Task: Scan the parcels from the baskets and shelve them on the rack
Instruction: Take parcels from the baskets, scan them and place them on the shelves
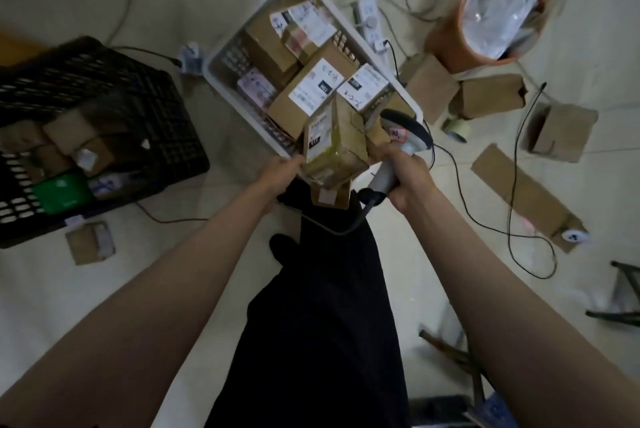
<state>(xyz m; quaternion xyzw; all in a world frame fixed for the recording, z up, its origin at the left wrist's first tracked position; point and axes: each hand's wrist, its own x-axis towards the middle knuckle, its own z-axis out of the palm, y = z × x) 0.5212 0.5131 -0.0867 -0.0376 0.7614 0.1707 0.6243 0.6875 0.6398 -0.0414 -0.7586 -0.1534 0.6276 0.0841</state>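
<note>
My left hand [282, 173] grips a taped cardboard parcel [334, 143] with a white label, held up over the near corner of the white basket [249, 20]. My right hand [407, 181] grips the handle of a grey barcode scanner [405, 129], its head just right of the parcel. The white basket holds several labelled cardboard parcels [311, 84]. A black crate [145, 105] at the left holds more small boxes and a green packet [62, 193].
Loose cardboard boxes [488, 96] and a flattened carton [523, 193] lie on the pale floor at the right. An orange bin [457, 46] holds a clear plastic bag. Cables and a power strip [370, 22] cross the floor. A small box [90, 242] sits by the crate. My dark trouser leg [322, 323] is below.
</note>
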